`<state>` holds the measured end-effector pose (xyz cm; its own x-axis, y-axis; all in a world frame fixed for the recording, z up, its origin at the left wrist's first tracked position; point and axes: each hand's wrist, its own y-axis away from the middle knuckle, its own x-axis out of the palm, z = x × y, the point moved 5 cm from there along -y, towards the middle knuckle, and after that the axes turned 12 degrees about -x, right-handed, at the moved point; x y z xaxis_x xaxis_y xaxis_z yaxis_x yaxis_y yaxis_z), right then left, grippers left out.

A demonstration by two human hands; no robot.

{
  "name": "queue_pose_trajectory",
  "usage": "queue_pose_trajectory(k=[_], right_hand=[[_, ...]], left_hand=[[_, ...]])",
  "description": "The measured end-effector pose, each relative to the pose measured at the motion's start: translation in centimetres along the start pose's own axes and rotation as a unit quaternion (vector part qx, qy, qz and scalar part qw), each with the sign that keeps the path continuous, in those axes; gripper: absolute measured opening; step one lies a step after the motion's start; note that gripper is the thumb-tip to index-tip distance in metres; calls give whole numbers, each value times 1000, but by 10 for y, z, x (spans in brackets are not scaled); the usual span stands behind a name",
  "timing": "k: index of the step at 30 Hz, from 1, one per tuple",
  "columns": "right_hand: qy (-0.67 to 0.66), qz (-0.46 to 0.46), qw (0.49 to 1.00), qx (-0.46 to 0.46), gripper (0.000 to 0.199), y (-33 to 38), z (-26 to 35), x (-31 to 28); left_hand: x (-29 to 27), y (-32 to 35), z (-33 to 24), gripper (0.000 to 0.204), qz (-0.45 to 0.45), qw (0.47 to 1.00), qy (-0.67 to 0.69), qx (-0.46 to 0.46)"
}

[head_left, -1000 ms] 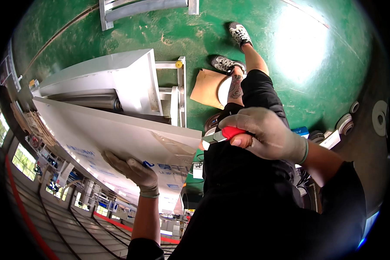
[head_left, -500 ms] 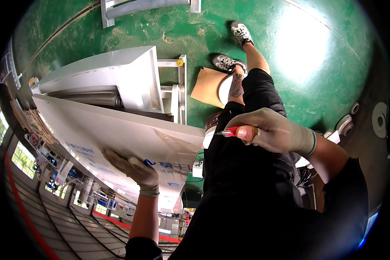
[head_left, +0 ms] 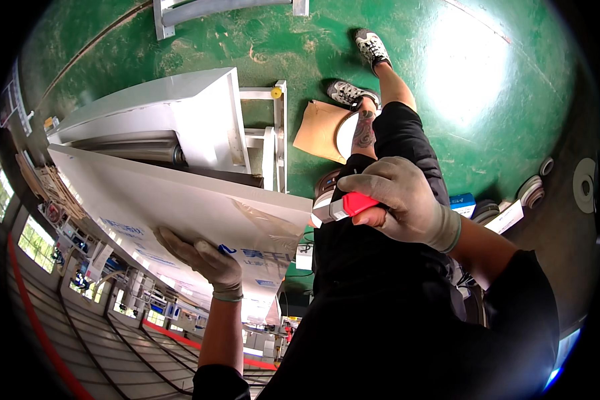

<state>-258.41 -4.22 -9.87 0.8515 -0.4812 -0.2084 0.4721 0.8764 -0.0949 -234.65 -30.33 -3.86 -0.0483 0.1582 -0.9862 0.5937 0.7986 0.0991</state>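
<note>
A large white panel [head_left: 147,193] slants across the left, with clear protective film [head_left: 267,223] bearing blue print on its near face. The film looks wrinkled and loose near the panel's right end. My left hand [head_left: 203,262], in a pale glove, lies flat against that face with fingers stretched out. Over my lap, my gloved right hand [head_left: 403,207] grips a scraper [head_left: 360,202] by its red handle. Its flat grey blade points left, broad side showing, close to the panel's right corner; whether it touches the panel, I cannot tell.
Behind the panel stands a white machine housing [head_left: 213,110] with a metal roller [head_left: 147,148], on a white frame [head_left: 281,133]. Brown cardboard [head_left: 313,133] lies on the green floor by my feet. At right are a blue box [head_left: 463,203] and several rolls [head_left: 530,193].
My right hand has turned and moved slightly left and up, so the scraper's blade now shows its broad side instead of its thin edge. My left hand remains on the panel.
</note>
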Motion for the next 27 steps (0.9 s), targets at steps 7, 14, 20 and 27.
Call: queue_pose_trajectory(k=[7,14,20,27], right_hand=[[0,-27,1000,9,55,5,-6,18],[31,-2,999,-33,48,-2,-13,11],[125,103,979,-128,41,-39,-4,-34],[-3,60,997,-41,46,-14,-8,-10]], left_hand=[[-1,-1,-2,74,-10,1000,-13,6],[1,3,2,71,-5,999,-22,24],[0,3,-1,71,15,1000,-22,12],[-3,3,-5,72,17,1000,-15,16]])
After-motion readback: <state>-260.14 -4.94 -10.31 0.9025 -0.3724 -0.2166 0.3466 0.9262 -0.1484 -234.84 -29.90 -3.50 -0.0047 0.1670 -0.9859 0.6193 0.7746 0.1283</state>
